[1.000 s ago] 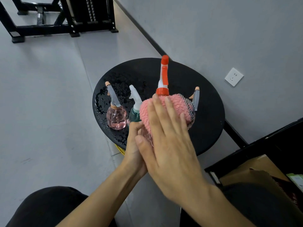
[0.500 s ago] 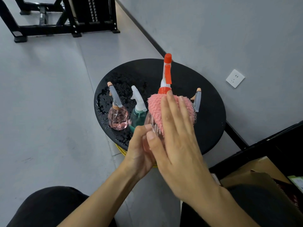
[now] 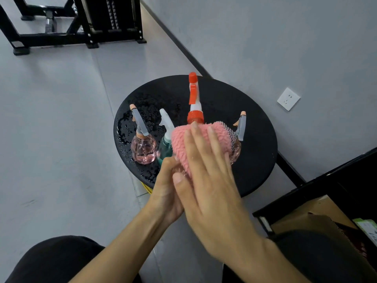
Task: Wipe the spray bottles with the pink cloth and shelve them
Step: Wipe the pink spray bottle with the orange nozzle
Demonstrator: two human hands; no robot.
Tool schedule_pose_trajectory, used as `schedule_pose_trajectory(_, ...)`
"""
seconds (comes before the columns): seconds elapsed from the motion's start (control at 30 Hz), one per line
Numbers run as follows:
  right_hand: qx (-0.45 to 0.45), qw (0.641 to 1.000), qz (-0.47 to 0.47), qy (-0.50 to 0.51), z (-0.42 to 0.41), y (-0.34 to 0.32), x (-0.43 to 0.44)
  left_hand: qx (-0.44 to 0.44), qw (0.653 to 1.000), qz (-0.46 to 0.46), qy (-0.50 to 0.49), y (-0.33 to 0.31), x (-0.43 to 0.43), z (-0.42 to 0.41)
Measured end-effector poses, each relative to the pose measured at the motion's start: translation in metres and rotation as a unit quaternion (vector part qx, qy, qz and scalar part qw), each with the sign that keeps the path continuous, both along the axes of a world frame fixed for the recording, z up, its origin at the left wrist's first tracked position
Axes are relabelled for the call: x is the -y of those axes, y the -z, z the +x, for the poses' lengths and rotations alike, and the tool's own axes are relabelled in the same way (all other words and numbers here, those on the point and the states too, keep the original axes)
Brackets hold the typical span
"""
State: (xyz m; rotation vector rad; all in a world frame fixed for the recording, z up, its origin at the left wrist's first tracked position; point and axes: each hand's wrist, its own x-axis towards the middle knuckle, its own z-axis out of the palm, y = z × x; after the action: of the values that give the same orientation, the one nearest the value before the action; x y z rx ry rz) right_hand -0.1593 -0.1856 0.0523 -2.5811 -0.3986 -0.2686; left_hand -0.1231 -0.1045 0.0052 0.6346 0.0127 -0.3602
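Note:
A clear spray bottle with an orange-and-white trigger head [image 3: 193, 99] is held over the round black table [image 3: 257, 160]. My left hand [image 3: 167, 193] grips its lower body from the left. My right hand [image 3: 206, 176] lies flat with straight fingers on the pink cloth [image 3: 202, 135], pressing it against the bottle's body. The bottle's body is mostly hidden by cloth and hands. On the table stand a pink round bottle [image 3: 142, 148] at the left, a teal bottle [image 3: 165, 146] beside it, and another pink bottle [image 3: 239, 129] at the right, partly behind the cloth.
The table's left part [image 3: 126, 129] is wet with droplets. A grey wall with a white socket [image 3: 288, 99] rises at the right. A black shelf unit [image 3: 318, 186] with a cardboard box [image 3: 326, 219] sits at lower right. A black metal frame [image 3: 81, 35] stands far back.
My right hand with the cloth has slid over the bottle, down at first and now back up toward the orange collar. The left hand keeps its grip; the other bottles have not moved.

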Motion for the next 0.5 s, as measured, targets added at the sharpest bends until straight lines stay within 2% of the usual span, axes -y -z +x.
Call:
schedule_pose_trajectory(0.1, -0.003, 1.000, 0.007, 0.000, 0.003, 0.001, 0.002, -0.004, 1.000, 0.002, 0.007, 0.001, -0.002, 0.002)
schedule_pose_trajectory(0.27, -0.058, 0.994, 0.084, 0.024, 0.040, -0.016, 0.019, 0.015, 0.997, 0.038, 0.062, 0.005, -0.001, 0.002)
schedule_pose_trajectory(0.5, -0.023, 0.999, 0.021, 0.012, 0.014, -0.001, 0.012, -0.035, 0.998, 0.020, 0.047, 0.006, -0.002, 0.006)
